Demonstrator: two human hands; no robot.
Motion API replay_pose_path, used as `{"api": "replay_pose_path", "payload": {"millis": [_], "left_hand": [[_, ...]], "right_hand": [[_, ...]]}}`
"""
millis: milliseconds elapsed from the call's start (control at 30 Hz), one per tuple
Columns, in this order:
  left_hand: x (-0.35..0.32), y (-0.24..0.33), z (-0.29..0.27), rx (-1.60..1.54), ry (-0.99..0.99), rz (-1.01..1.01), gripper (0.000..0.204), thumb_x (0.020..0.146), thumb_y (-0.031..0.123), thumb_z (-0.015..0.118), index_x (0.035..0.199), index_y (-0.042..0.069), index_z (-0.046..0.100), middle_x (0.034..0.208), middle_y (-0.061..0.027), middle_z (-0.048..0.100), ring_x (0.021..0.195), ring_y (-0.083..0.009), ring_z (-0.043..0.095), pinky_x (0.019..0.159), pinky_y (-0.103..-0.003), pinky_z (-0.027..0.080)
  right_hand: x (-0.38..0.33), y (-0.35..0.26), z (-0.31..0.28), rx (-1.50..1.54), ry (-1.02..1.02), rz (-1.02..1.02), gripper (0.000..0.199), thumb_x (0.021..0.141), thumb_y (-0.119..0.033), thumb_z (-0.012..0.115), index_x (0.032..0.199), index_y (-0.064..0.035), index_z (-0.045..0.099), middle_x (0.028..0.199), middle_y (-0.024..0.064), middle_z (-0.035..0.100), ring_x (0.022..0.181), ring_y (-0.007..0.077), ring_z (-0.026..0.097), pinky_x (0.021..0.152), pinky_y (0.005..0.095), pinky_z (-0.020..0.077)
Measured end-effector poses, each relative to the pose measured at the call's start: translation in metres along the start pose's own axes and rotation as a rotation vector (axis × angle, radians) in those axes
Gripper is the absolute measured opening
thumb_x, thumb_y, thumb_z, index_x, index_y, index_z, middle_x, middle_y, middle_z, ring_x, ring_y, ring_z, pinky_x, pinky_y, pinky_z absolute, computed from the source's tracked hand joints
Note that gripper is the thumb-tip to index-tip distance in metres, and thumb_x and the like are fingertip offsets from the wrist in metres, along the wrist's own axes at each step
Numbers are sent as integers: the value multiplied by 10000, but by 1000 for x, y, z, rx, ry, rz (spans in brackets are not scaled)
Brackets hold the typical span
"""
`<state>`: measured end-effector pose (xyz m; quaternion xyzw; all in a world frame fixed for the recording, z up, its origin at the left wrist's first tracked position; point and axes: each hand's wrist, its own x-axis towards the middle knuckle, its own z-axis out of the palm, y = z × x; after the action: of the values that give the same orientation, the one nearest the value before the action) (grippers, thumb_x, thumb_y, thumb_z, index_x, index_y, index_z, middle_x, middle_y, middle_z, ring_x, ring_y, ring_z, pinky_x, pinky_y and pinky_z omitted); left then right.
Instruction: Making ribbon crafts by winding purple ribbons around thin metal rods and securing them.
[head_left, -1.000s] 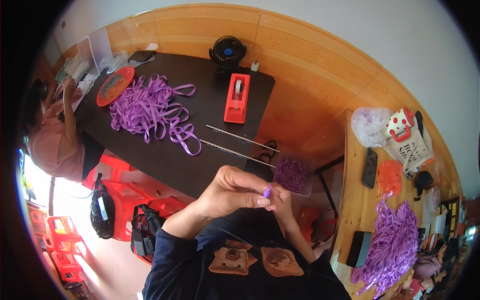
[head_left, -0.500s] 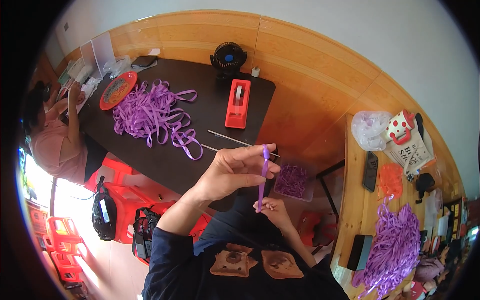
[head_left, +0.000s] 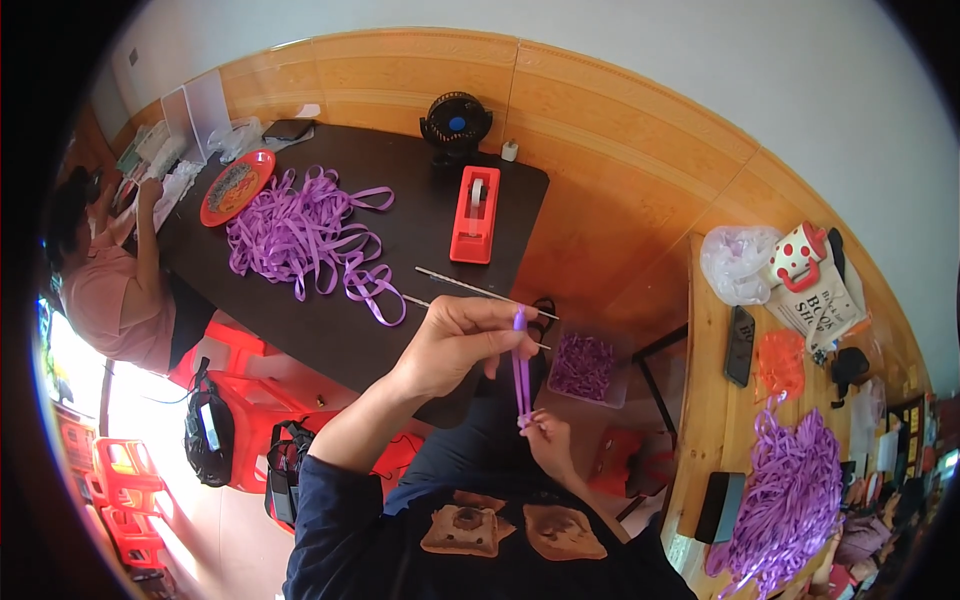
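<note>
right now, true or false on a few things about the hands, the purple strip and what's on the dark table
1. The left hand pinches the top of a purple ribbon strip. True.
2. The right hand lies flat on the dark table. False: it is raised and grips the strip's lower end.
3. The strip hangs about upright between the two hands. True.
4. The tape dispenser on the table is blue. False: it is red.
5. A loose pile of purple ribbons lies on the table beside a red plate. True.
6. The small black fan stands on the floor. False: it stands at the table's far edge.
</note>
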<state>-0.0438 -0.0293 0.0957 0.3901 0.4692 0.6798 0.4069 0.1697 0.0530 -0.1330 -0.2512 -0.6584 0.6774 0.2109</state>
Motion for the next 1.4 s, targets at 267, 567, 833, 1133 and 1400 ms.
{"api": "replay_pose_path", "payload": {"millis": [267, 567, 833, 1133, 1400], "left_hand": [[-21, -36, 29, -225, -96, -203, 204, 932, 42, 548, 1101, -30, 635, 776, -80, 658, 703, -110, 616, 627, -236, 507], [-31, -49, 41, -55, -143, -271, 206, 928, 32, 546, 1096, -35, 643, 737, -68, 640, 679, -107, 602, 608, -224, 482], [-38, -88, 52, -218, 39, -390, 320, 925, 55, 557, 1231, -35, 561, 800, -78, 666, 699, -92, 610, 635, -210, 501], [-8, -171, 59, -209, 351, -196, 162, 936, 101, 571, 995, -7, 677, 778, -61, 682, 686, -76, 602, 628, -200, 473], [16, -198, 34, -129, 512, 27, 198, 943, 87, 552, 1082, -21, 640, 811, -67, 668, 732, -97, 598, 712, -223, 461]], "right_hand": [[24, -49, -40, 47, 196, -95, 393, 791, -13, 681, 1170, -29, 579, 1074, 59, 607, 954, 114, 580, 806, 268, 464], [54, -155, -22, -293, 86, -792, 347, 675, 48, 694, 1014, 7, 635, 1022, 120, 634, 895, 250, 596, 779, 314, 444], [71, -154, -32, -631, 287, -1026, 237, 661, 88, 635, 869, -24, 646, 846, 88, 639, 711, 246, 580, 633, 334, 398], [134, -121, -45, -680, 245, -1017, 194, 693, 80, 624, 857, -15, 668, 795, 78, 633, 695, 235, 581, 635, 337, 420], [188, -105, -29, -502, 171, -972, 184, 704, 85, 642, 848, -26, 668, 783, 74, 633, 733, 240, 604, 656, 338, 462]]}}
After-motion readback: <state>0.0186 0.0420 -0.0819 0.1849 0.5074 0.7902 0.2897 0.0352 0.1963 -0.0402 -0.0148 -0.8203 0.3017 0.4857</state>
